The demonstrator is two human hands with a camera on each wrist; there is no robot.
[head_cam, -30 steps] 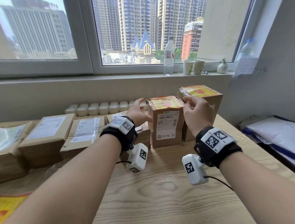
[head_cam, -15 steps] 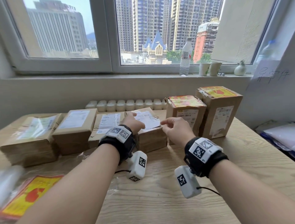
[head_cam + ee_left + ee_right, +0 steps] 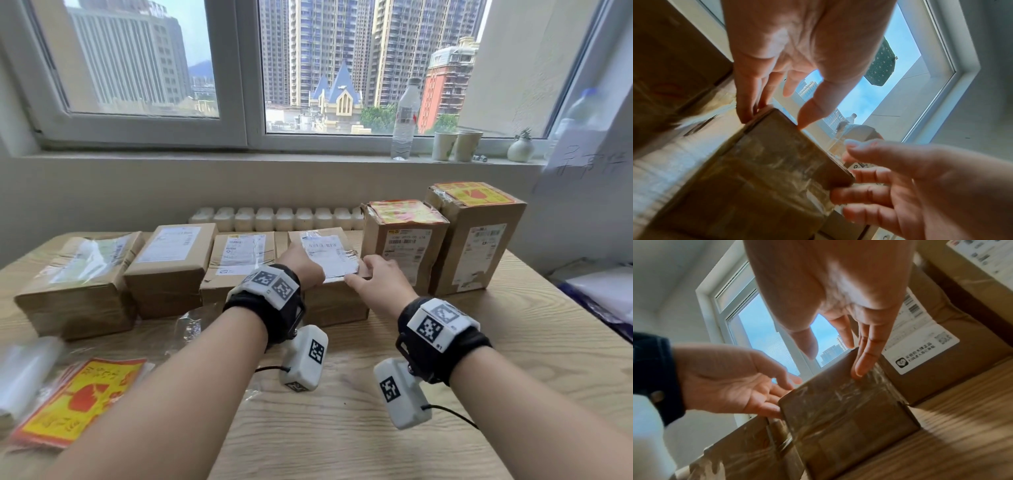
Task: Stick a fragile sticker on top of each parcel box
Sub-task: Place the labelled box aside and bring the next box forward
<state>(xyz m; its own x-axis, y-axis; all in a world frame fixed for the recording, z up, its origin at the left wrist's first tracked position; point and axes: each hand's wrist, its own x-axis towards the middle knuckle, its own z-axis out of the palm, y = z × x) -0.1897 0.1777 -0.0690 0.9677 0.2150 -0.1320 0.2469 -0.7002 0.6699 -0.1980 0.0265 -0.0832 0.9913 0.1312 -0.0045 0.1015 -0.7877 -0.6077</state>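
Observation:
A flat brown parcel box (image 3: 339,305) with a white shipping label on top sits mid-row on the wooden table (image 3: 342,428). My left hand (image 3: 301,267) touches its left side with straight fingers, thumb at the top edge (image 3: 774,113). My right hand (image 3: 376,281) lies against its right side, fingers nearly straight (image 3: 834,363). Neither hand holds a sticker. Two taller boxes to the right carry yellow-and-red fragile stickers (image 3: 404,212) (image 3: 476,193). Three boxes to the left (image 3: 239,257) (image 3: 171,253) (image 3: 78,270) have bare tops. A stack of fragile stickers (image 3: 78,401) lies at the near left.
A row of small white bottles (image 3: 274,217) stands behind the boxes. A water bottle (image 3: 406,120), two paper cups (image 3: 455,145) and a small vase (image 3: 520,149) are on the windowsill. Clear plastic wrap (image 3: 24,373) lies by the stickers. Papers (image 3: 603,294) lie off the table's right edge.
Both hands left the tall stickered box and moved left and down to the flat labelled box. The head view swung left, bringing the sticker stack into sight.

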